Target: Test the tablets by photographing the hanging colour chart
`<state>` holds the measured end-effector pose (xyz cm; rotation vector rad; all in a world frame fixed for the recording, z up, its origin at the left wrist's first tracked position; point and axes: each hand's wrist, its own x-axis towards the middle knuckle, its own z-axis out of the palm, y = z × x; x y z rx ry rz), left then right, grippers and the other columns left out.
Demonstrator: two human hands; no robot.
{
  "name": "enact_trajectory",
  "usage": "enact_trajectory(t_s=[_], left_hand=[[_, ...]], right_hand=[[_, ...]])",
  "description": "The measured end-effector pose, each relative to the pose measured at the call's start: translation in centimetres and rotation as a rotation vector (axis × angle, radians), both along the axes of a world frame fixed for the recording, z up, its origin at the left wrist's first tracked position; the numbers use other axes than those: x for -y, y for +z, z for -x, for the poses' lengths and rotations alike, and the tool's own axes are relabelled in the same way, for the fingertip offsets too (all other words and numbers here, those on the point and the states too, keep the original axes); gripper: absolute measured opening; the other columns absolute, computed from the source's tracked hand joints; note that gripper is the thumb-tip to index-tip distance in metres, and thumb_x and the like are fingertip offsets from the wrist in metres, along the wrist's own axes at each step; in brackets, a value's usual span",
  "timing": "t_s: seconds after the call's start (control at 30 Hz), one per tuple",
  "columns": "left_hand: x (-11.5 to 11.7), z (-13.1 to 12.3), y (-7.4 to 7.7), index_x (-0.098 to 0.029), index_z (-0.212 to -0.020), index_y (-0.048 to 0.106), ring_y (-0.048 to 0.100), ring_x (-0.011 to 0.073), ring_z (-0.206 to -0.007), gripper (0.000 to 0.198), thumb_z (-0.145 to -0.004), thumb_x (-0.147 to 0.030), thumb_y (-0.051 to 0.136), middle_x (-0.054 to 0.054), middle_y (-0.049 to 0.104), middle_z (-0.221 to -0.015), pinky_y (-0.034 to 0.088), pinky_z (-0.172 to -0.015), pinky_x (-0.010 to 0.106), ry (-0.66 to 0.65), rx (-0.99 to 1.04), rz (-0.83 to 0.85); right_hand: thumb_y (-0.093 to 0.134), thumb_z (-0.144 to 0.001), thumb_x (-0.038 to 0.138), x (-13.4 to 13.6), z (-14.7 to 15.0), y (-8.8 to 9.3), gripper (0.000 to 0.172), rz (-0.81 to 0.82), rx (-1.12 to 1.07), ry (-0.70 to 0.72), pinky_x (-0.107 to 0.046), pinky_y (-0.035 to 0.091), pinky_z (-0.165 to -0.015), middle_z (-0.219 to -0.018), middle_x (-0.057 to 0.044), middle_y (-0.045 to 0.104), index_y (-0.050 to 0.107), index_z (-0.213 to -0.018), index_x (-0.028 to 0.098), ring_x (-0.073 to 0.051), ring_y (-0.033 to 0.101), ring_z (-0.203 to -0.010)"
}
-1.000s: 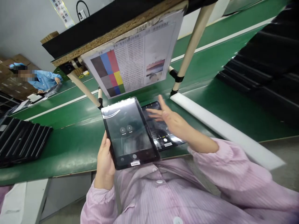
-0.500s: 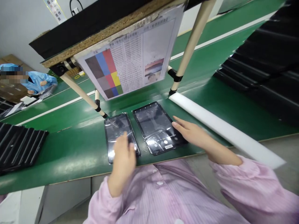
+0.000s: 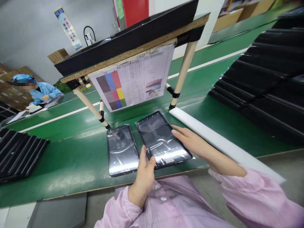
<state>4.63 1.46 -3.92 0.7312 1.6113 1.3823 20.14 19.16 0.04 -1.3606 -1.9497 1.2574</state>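
Two dark tablets in clear film lie side by side on the green bench. My left hand [image 3: 145, 172] is at the lower left edge of the right-hand tablet [image 3: 161, 136], its thumb on the front and its other fingers along the side. On the opposite edge, my right hand [image 3: 190, 139] grips the same tablet, fingers partly hidden beyond its rim. Glare covers the lower part of that screen. The left-hand tablet [image 3: 122, 150] lies flat just beside my left hand, two round marks showing on its dark screen.
A printed colour chart [image 3: 133, 82] hangs from a pipe-legged shelf [image 3: 185, 69] behind the tablets. A long white strip [image 3: 220, 139] lies at the right. Stacks of black trays [image 3: 258, 69] flank the bench [image 3: 71, 158]. A co-worker [image 3: 42, 91] in blue sits far left.
My left hand has moved right, from over the left-hand tablet to the edge of the right-hand one. The camera icons on the right-hand screen have gone. The view has tilted up.
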Motion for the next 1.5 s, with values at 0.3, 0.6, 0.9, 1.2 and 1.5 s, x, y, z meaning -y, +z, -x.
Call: enact_trajectory(t_s=[0.3,0.6,0.9,1.2,1.5], left_hand=[[0.4,0.2,-0.5,-0.015,-0.158,0.032,0.025,0.0289,-0.155,0.090,-0.086,-0.058,0.065,0.018,0.030,-0.166,0.021,-0.126,0.040,0.006,0.080,-0.054],[1.8,1.8,6.1,-0.021,-0.161,0.018,0.027,0.0290,-0.154,0.091,-0.089,-0.048,0.067,0.016,0.025,-0.168,0.024,-0.126,0.044,0.141,-0.341,-0.323],[1.7,3.2,5.7,-0.016,-0.160,0.006,0.014,0.0403,-0.156,0.123,-0.069,-0.046,0.084,0.026,0.017,-0.164,0.015,-0.125,0.060,0.446,-0.878,-0.276],[1.8,3.6,5.5,-0.015,-0.159,0.004,0.016,0.0438,-0.154,0.123,-0.071,-0.048,0.083,0.029,0.020,-0.160,0.022,-0.121,0.064,0.478,-0.960,-0.213],[1.7,3.3,5.1,-0.013,-0.159,0.003,0.017,0.0450,-0.153,0.124,-0.072,-0.053,0.081,0.031,0.020,-0.159,0.021,-0.120,0.066,0.491,-0.992,-0.203]], right_hand=[[0.058,-0.088,0.056,1.3,1.0,-1.0,0.060,0.363,-0.496,0.021,-0.044,0.062,-0.088,-0.120,-0.009,0.073,0.052,-0.140,0.026,-0.027,0.074,-0.098],[0.065,-0.078,0.076,4.9,2.6,3.8,0.083,0.062,-0.802,0.071,-0.046,0.052,-0.109,-0.149,-0.007,0.055,0.048,-0.145,0.031,-0.031,0.055,-0.136],[0.049,-0.070,0.095,3.9,7.2,3.3,0.082,0.245,-0.817,0.192,-0.048,0.061,-0.096,-0.102,-0.009,0.076,0.070,-0.101,0.022,-0.033,0.067,-0.119],[0.037,-0.067,0.102,2.7,8.6,1.9,0.082,0.021,-0.675,0.050,-0.051,0.053,-0.108,-0.088,-0.009,0.073,0.066,-0.081,0.026,-0.034,0.055,-0.131],[0.036,-0.073,0.099,2.9,8.8,2.0,0.078,-0.036,-0.728,0.074,-0.047,0.058,-0.100,-0.081,-0.007,0.072,0.067,-0.079,0.027,-0.032,0.063,-0.122]])
